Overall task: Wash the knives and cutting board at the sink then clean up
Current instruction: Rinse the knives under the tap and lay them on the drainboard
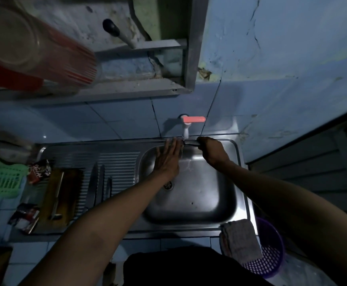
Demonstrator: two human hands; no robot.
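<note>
Over the steel sink (226, 215), my right hand (211, 150) grips a knife (190, 142) by its handle, the blade lying level under the white tap (186, 130) with the red lever. My left hand (167, 156) is held flat with straight fingers, its fingertips at the blade. On the drainboard to the left lie three more knives (98, 185) side by side. Further left a wooden cutting board (70, 201) carries another knife (57, 198).
Snack wrappers (38, 169) and a green plastic rack (2, 179) sit at the far left. A grey cloth (239, 240) hangs over the sink's front right corner above a purple basket (269, 256). A shelf with a red pitcher (23, 52) hangs overhead.
</note>
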